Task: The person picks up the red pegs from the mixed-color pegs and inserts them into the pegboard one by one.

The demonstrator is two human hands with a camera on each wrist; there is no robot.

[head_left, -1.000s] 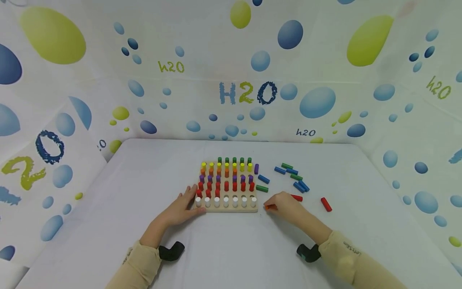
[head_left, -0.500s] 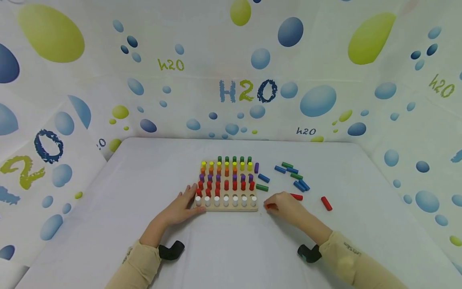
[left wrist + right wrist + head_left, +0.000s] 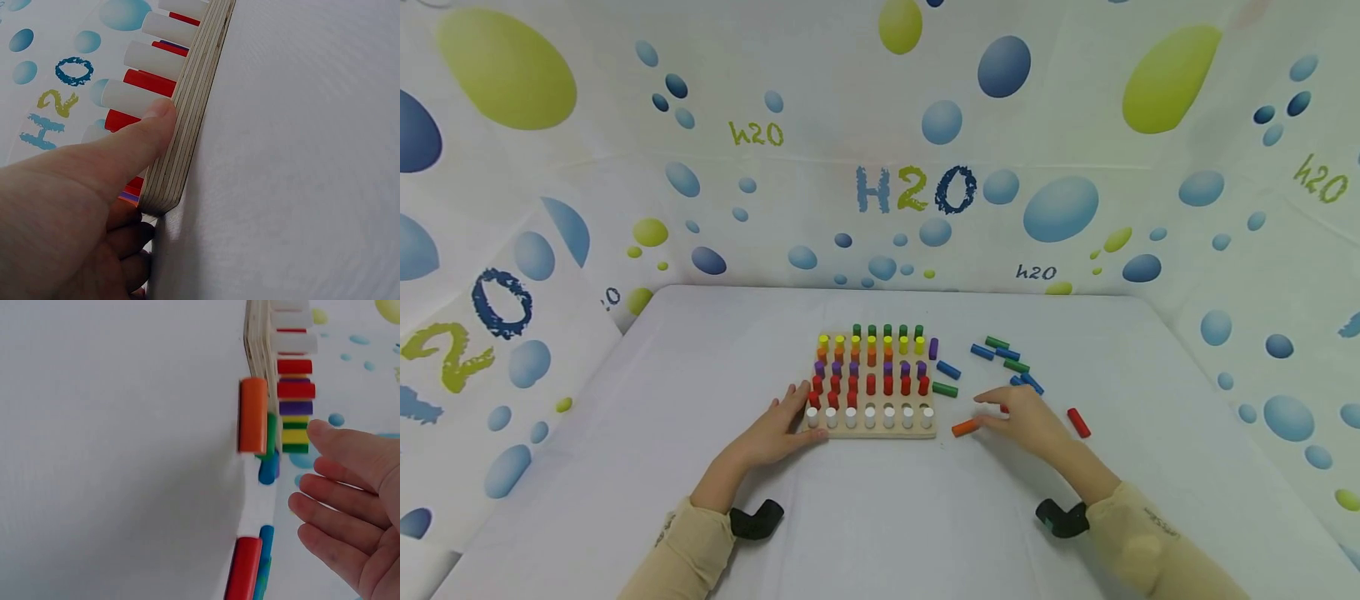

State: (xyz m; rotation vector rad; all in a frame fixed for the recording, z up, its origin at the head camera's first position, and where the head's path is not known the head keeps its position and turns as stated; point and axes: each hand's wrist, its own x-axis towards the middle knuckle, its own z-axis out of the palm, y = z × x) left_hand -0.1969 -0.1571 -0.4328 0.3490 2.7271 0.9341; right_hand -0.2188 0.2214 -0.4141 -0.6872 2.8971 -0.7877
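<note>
A wooden pegboard (image 3: 880,433) bears rows of white, red, purple, orange, yellow and green pegs. My left hand (image 3: 771,435) holds its near left corner, the thumb (image 3: 140,137) lying against the layered front edge and the fingers along the left side. To the right of the board, an orange peg (image 3: 965,427) lies on its side on the table. My right hand (image 3: 1026,421) hovers just right of that peg with fingers loosely spread and nothing in them. Partly hidden under this hand is a red peg (image 3: 244,572).
Blue pegs (image 3: 982,352) and green pegs (image 3: 997,342) lie scattered at the back right. A blue peg (image 3: 948,369), a green peg (image 3: 945,390) and a purple peg (image 3: 933,348) lie along the board's right side. Farther right is another red peg (image 3: 1078,422).
My right hand has let go of the orange peg, opened its fingers and moved right and slightly away. The peg now lies in plain view. My left hand and the board have stayed put.
</note>
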